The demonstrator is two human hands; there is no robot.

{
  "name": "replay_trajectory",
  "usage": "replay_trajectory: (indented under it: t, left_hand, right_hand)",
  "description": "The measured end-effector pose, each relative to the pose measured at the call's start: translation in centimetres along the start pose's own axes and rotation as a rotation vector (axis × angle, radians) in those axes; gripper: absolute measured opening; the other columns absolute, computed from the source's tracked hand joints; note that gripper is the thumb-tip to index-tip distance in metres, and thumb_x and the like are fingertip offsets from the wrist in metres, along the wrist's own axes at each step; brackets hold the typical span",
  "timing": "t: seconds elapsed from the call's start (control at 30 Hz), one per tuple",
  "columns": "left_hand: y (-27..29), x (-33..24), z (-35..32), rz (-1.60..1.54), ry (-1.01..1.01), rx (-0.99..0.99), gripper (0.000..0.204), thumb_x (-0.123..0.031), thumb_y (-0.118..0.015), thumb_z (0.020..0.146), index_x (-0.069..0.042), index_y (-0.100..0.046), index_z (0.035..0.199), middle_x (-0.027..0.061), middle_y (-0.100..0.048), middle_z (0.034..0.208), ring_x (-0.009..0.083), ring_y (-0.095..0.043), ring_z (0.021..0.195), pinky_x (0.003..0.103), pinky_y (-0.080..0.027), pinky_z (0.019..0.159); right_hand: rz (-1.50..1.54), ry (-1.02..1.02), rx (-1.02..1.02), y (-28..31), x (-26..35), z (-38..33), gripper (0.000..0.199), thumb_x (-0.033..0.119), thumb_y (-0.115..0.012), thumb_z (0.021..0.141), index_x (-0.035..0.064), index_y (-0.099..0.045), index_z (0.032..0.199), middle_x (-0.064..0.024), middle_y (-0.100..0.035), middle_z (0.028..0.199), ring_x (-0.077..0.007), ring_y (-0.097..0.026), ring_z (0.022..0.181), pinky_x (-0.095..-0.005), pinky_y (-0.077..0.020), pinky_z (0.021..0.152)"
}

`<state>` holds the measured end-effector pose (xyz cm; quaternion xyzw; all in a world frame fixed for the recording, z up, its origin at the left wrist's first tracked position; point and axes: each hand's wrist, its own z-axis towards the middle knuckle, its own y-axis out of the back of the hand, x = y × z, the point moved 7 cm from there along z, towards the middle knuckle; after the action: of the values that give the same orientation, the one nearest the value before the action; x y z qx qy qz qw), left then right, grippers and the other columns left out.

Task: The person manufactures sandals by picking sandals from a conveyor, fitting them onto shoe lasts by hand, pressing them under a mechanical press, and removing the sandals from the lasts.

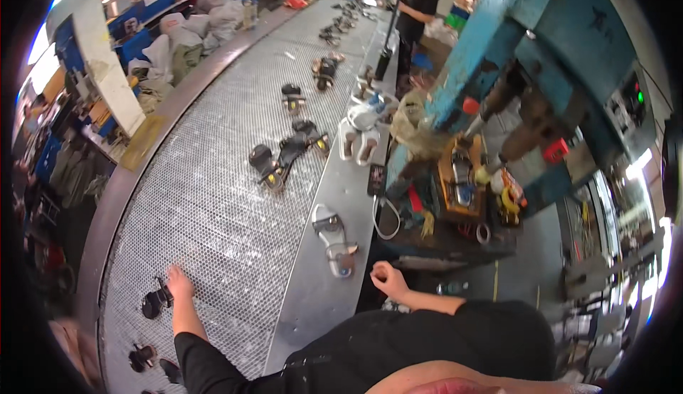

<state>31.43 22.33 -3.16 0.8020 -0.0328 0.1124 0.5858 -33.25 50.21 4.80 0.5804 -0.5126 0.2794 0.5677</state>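
Note:
My left hand (180,282) reaches over the metal mesh conveyor belt (206,216), its slightly blurred fingers stretched forward. Right beside it lies a black sandal (153,303); whether hand and strap touch, I cannot make out. My right hand (389,280) is curled near my body, thumb and forefinger forming a ring with nothing visible inside. Just past it, a pale-soled sandal (334,241) with a dark strap and brown heel part lies on the steel ledge (313,316).
More black sandals (288,150) lie along the belt. White shoe forms (359,141), a phone-like device (377,179) and a white cable (388,223) are along the ledge. A blue machine (455,74) stands at the right. Another person (418,9) stands beyond; sacks (188,34) are piled left.

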Motion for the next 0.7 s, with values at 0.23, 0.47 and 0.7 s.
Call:
replay_trajectory:
  t: [0.23, 0.47, 0.7]
  left_hand:
    - [-3.8, 6.4, 1.2, -0.027, 0.014, 0.009, 0.067, -0.012, -0.058, 0.089, -0.008, -0.026, 0.149, 0.0142, -0.043, 0.141, 0.031, -0.045, 0.126, 0.042, -0.042, 0.101]
    - [21.2, -1.0, -9.7, -1.614, -0.144, -0.5, 0.086, 0.004, -0.068, 0.072, -0.006, -0.028, 0.148, 0.0068, -0.061, 0.096, 0.0171, -0.059, 0.087, 0.029, -0.049, 0.082]
    - [9.3, -25.7, -24.2, -2.109, -0.346, 0.33, 0.053, -0.006, -0.064, 0.078, 0.001, -0.047, 0.127, 0.0144, -0.061, 0.11, 0.0271, -0.062, 0.094, 0.04, -0.052, 0.087]
  right_hand:
    - [-0.373, 0.219, -0.077, -8.6, 2.6, 5.1, 0.089, 0.029, -0.083, 0.066, 0.004, -0.033, 0.134, -0.0187, -0.039, 0.14, -0.0329, -0.041, 0.131, -0.0384, -0.0343, 0.108]
    - [-0.373, 0.144, -0.038, -6.2, 2.7, 6.6, 0.095, 0.022, -0.077, 0.066, 0.0071, -0.026, 0.145, -0.0202, -0.044, 0.137, -0.0372, -0.047, 0.124, -0.0394, -0.0407, 0.103]
    - [-0.073, 0.056, -0.147, -1.8, 9.0, 5.6, 0.065, 0.016, -0.077, 0.064, 0.0032, -0.047, 0.12, -0.0148, -0.059, 0.106, -0.0252, -0.06, 0.099, -0.0357, -0.0468, 0.088]
